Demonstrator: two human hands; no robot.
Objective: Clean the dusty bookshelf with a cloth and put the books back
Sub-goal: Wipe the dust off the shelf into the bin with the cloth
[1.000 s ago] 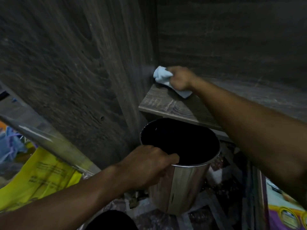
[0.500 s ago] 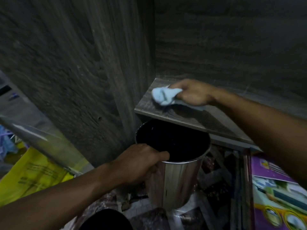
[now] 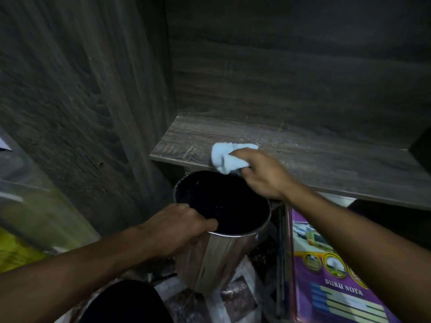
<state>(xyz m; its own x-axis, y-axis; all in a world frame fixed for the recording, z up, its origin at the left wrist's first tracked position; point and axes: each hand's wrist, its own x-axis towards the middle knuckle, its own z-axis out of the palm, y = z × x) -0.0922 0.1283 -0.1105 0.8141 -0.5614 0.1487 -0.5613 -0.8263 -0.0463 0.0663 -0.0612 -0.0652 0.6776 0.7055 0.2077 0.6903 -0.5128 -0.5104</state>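
Note:
A dark wooden shelf board [image 3: 314, 157] runs across the middle of the bookshelf, bare of books. My right hand [image 3: 263, 176] grips a bunched light-blue cloth [image 3: 227, 158] at the board's front edge, right above the bin's mouth. A shiny metal bin [image 3: 224, 255] with a dark inside stands just below the shelf edge. My left hand [image 3: 177, 229] grips the bin's near rim, thumb over the edge. A purple book [image 3: 331, 271] titled "Buku Nota" lies on the floor to the right of the bin.
The bookshelf's tall side panel [image 3: 81, 101] rises at the left and its back panel [image 3: 291, 66] fills the top. Yellow packaging [image 3: 14, 250] lies at the far left. The floor [image 3: 235, 297] below is patterned tile. A dark knee [image 3: 123, 301] shows at the bottom.
My right hand has drawn the cloth from the shelf's back left corner forward to the front edge, over the bin. My left hand has kept its hold on the bin's rim.

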